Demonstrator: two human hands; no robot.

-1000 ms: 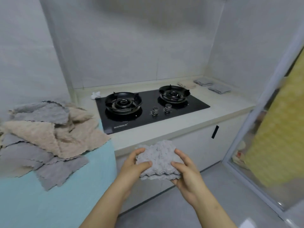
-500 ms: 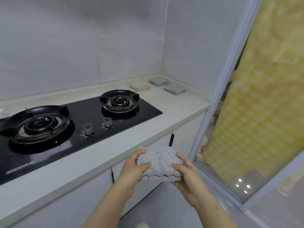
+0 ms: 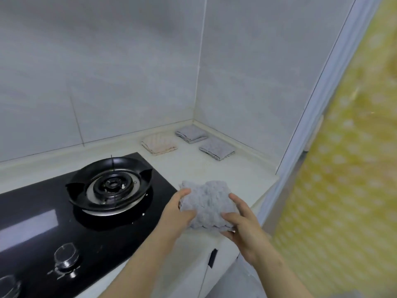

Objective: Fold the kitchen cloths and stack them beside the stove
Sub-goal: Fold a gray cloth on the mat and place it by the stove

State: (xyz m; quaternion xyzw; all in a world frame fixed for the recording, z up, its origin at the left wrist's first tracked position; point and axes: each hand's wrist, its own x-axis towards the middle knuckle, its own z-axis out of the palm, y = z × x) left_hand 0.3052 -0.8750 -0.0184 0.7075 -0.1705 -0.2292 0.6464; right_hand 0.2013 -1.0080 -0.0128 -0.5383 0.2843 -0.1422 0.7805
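Fingers (image 3: 235, 200): left hand (image 3: 175, 214) and right hand (image 3: 243, 226) pinch folded grey cloth (image 3: 206, 201), keeping layers together.
Held: above tabletop (image 3: 225, 173), likely bound for folded cloths (image 3: 217, 148) beside stove (image 3: 107, 186).

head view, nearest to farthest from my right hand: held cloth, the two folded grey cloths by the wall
1. held grey cloth, gripped in the right hand
2. front folded grey cloth, midway back, rightmost
3. corner folded grey cloth, farthest back
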